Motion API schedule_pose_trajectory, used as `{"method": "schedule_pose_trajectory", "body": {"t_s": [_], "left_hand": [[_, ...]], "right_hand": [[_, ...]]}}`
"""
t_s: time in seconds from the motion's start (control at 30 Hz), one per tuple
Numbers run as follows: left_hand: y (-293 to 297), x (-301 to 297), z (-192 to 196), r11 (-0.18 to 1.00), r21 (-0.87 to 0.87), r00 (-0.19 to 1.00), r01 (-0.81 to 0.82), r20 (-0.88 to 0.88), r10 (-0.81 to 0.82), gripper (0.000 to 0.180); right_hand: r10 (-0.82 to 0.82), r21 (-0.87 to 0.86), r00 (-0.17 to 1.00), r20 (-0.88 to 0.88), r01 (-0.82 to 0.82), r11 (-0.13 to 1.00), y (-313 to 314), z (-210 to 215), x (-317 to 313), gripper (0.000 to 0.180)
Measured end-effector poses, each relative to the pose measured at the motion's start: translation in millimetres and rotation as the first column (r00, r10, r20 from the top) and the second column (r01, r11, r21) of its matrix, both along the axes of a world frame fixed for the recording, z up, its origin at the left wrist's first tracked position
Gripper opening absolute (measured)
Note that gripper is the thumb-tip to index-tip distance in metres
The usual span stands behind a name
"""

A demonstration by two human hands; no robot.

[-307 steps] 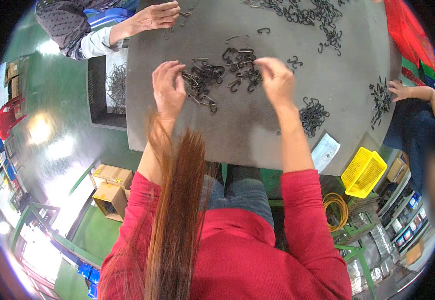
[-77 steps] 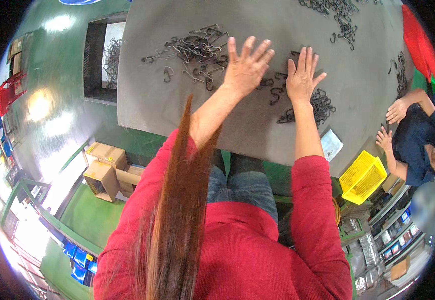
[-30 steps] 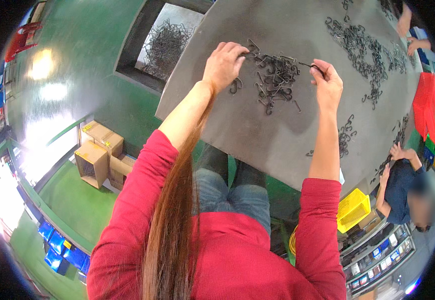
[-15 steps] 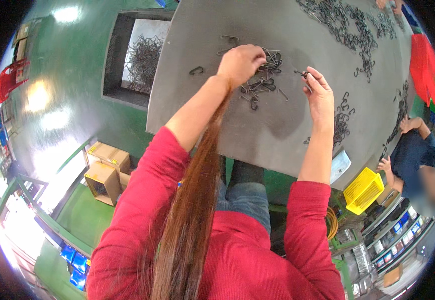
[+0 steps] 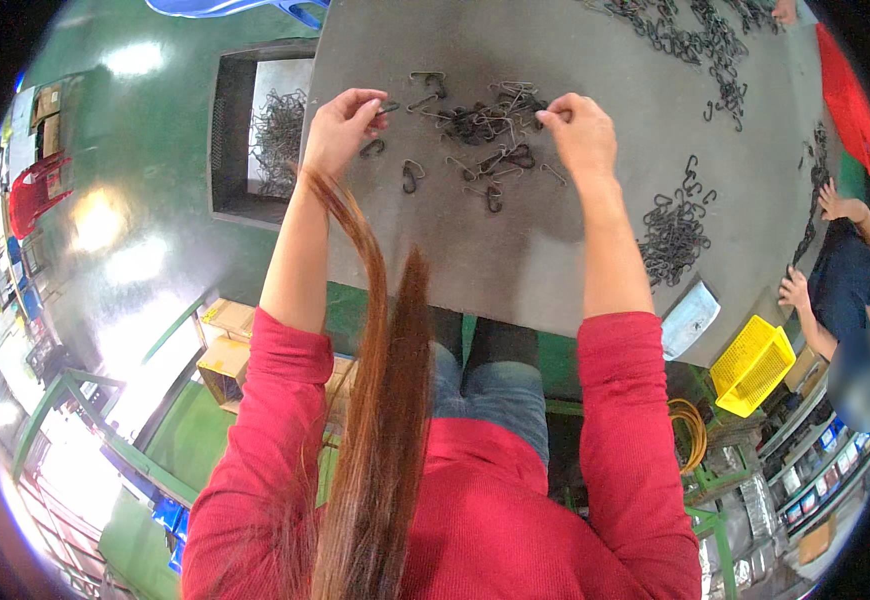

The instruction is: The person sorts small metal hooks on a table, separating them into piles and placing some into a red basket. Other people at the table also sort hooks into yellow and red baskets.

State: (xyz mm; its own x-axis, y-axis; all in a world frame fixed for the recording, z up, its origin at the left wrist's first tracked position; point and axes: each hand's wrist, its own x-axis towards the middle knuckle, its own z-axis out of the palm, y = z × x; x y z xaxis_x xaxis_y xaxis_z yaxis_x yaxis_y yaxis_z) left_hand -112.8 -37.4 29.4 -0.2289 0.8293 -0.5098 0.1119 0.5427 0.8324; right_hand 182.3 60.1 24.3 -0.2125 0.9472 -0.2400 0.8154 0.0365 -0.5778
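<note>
Fingers of the left hand (image 5: 340, 132) pinch a dark hook (image 5: 388, 107) over the surface (image 5: 515, 260); those of the right hand (image 5: 583, 135) bunch at the right edge of the loose hook pile (image 5: 475, 122), hold on a piece unclear. Hooks probably light, stiff, hard to break, maybe slick, apt to snag one another; best lifted singly by the curved back. Look: bent shapes, some thick and black, others thin, paler, wire-like.

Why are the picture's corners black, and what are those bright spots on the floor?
Head view: the round fisheye picture leaves the corners black; light glares off the shiny green floor; a soft shadow darkens part of the grey table.
</note>
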Motion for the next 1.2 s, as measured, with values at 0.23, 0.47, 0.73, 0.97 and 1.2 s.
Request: {"method": "schedule_pose_trajectory", "body": {"t_s": [0.23, 0.47, 0.73, 0.97, 1.2], "left_hand": [[-41.1, -20.5, -0.1, 0.937, -0.064, 0.641, -0.343, 0.713, 0.283, 0.019], [-59.5, 19.9, -5.3, 0.999, 0.038, 0.813, 0.005, -0.583, 0.018, 0.023], [-52.1, 34.0, 11.0, 0.995, -0.097, 0.921, -0.013, -0.388, -0.026, 0.020], [-9.8, 202.8, 14.3, 0.972, 0.077, 0.968, 0.222, -0.135, -0.211, 0.024], [-1.3, 310.7, 17.1, 0.893, 0.282, 0.895, 0.349, -0.381, -0.230, 0.020]], "right_hand": [[0.007, -0.211, 0.990, -0.139, -0.036, 0.977, -6.2, 17.8, 20.6, 0.022], [0.246, -0.013, 0.945, 0.217, -0.250, 0.968, -58.0, 9.6, -8.1, 0.021], [0.030, -0.397, 0.989, -0.147, -0.086, 0.914, -43.4, 21.2, 27.4, 0.016], [-0.352, -0.344, 0.919, -0.178, 0.277, 0.897, -42.8, 43.5, 114.3, 0.024], [-0.145, 0.187, 0.933, 0.329, 0.087, 0.979, -41.5, 28.9, 185.0, 0.029]]}}
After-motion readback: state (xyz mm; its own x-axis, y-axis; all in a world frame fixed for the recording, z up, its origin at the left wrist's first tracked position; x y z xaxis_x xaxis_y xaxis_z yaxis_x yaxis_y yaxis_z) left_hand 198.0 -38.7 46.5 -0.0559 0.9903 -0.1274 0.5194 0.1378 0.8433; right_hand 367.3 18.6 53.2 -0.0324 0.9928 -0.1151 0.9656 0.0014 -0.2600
